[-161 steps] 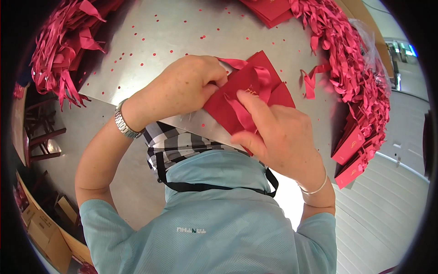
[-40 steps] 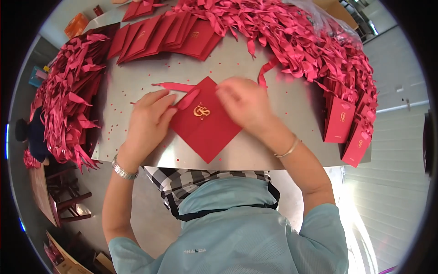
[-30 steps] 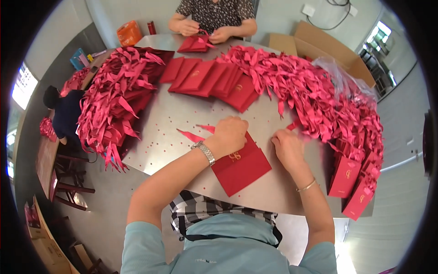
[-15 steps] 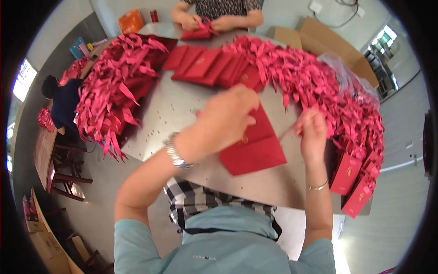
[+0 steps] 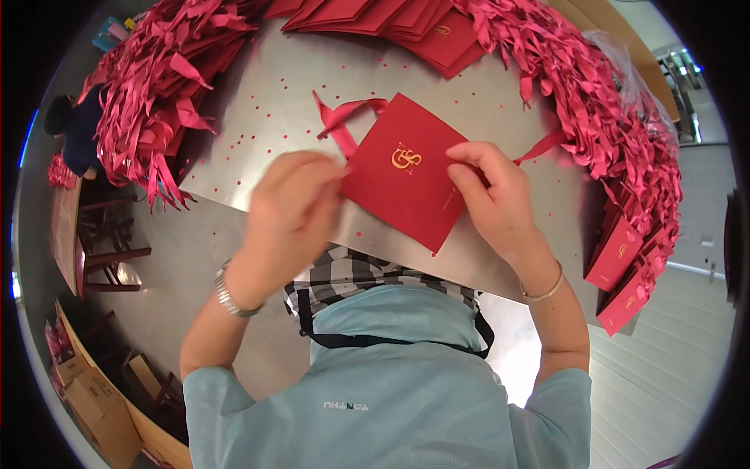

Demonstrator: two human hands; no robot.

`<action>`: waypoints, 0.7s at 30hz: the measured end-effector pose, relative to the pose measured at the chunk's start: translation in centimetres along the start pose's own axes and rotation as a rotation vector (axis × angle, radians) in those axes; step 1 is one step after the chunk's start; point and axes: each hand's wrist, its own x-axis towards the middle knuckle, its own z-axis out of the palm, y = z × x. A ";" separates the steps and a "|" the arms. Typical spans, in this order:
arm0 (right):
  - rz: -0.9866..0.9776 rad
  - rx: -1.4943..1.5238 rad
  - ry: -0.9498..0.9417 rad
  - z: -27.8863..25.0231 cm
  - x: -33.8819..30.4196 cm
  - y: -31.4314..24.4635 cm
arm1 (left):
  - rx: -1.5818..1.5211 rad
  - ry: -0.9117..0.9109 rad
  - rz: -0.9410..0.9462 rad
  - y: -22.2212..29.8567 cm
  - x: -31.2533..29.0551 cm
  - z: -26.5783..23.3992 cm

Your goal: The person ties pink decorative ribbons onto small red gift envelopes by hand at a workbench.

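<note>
A flat red paper bag (image 5: 406,168) with a gold emblem is tilted between my hands over the metal table. My right hand (image 5: 496,191) pinches its right edge between thumb and fingers. At the left corner my left hand (image 5: 293,211), slightly blurred, has its fingers closed on the bag's edge. One pink ribbon (image 5: 340,121) loops out from the bag's upper left side. Another pink ribbon (image 5: 541,147) stretches out past my right hand toward the pile. Part of the bag's right edge is hidden behind my fingers.
Beribboned red bags are heaped in a left pile (image 5: 148,86) and a right pile (image 5: 582,102). Flat red bags (image 5: 445,43) overlap along the far side. Small red dots are scattered on the metal table (image 5: 281,102). Another person (image 5: 78,133) is at the far left.
The view has shifted downward, and the person across the table has left it. The bag has turned, with its emblem now facing up. Both hands have come to the bag's edges.
</note>
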 end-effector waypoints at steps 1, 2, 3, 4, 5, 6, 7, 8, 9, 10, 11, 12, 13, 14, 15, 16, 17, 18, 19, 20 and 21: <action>0.002 0.012 -0.039 0.5 0.5 0.1 | 0.045 0.012 -0.012 0.6 1.0 1.6; 0.003 0.000 -0.057 0.8 1.1 0.1 | 0.148 -0.020 -0.063 0.8 2.0 3.0; -0.004 -0.003 -0.066 1.1 1.2 0.0 | 0.252 -0.049 -0.115 0.5 3.0 3.9; -0.007 -0.011 -0.065 1.4 1.4 0.1 | 0.254 -0.040 -0.121 -0.2 3.8 4.3; -0.006 -0.020 -0.063 1.6 1.5 0.3 | 0.299 -0.191 -0.214 -1.1 4.7 4.8; -0.026 -0.015 -0.067 1.7 1.5 0.5 | 0.342 -0.343 -0.306 -1.5 5.3 5.1; -0.043 -0.009 -0.071 1.7 1.5 0.6 | 0.301 -0.306 -0.327 -1.5 5.6 5.3; -0.051 -0.018 -0.072 1.6 1.3 0.7 | 0.296 -0.314 -0.331 -1.3 5.9 5.2; -0.040 -0.017 -0.074 1.5 1.5 0.7 | 0.238 -0.256 -0.336 -1.1 6.3 5.1; -0.005 -0.003 -0.062 1.4 1.8 0.7 | 0.180 -0.198 -0.341 -1.1 6.5 5.2; 0.022 0.011 -0.051 1.3 2.4 0.6 | 0.178 -0.200 -0.342 -1.5 6.6 5.3; 0.024 0.010 -0.052 1.3 2.7 0.5 | -0.016 -0.206 -0.381 -2.2 6.6 5.3; -0.011 -0.054 -0.064 1.3 3.0 0.3 | -0.211 -0.210 -0.418 -2.7 6.6 5.3; -0.042 -0.118 -0.076 1.4 3.0 0.3 | -0.215 -0.214 -0.421 -2.7 6.8 5.2; -0.036 -0.120 -0.079 1.4 3.0 0.4 | -0.337 -0.272 -0.501 -2.6 7.1 4.9; -0.013 -0.062 -0.066 1.4 2.9 0.5 | -0.460 -0.328 -0.582 -2.5 7.4 4.7; 0.008 -0.003 -0.057 1.6 2.8 0.5 | -0.462 -0.325 -0.590 -2.5 7.4 4.5; 0.010 -0.002 -0.067 1.7 2.9 0.3 | -0.578 -0.383 -0.693 -2.5 7.4 4.4; 0.039 0.016 -0.027 1.7 3.0 -0.1 | -0.696 -0.439 -0.795 -2.6 7.3 4.4; 0.066 0.033 0.015 1.8 3.3 -0.3 | -0.700 -0.433 -0.800 -2.6 7.2 4.5; 0.065 0.032 0.007 2.1 3.4 -0.3 | -0.723 -0.451 -0.816 -2.7 7.2 4.7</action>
